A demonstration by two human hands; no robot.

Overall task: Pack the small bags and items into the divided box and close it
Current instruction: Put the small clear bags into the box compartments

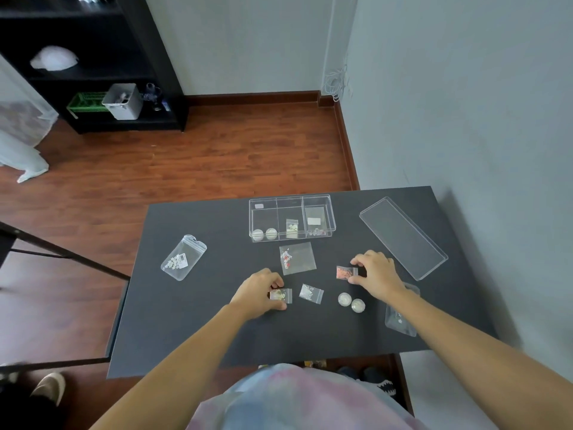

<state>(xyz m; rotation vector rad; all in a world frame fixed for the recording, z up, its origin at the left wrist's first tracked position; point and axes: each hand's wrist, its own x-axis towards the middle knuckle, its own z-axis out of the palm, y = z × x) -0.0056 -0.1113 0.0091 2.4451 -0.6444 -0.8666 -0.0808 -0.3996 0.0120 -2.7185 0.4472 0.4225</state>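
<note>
A clear divided box [291, 198] stands open at the back of the dark table [192, 330]; its three compartments hold two white round items, a small bag and another bag. Its clear lid [403, 237] lies apart to the right. My left hand [259, 291] pinches a small bag of pale beads [282, 295] on the table. My right hand [376, 273] pinches a small bag of orange bits [344, 272]. Between them lie a small white-bead bag [311, 293], a larger flat bag [297, 258] and two white round items [351, 302].
A zip bag with a barcode label [183, 257] lies at the table's left. Another clear bag [401, 318] sits under my right forearm near the right edge. A wall runs close along the right; a black shelf [102, 88] stands far left.
</note>
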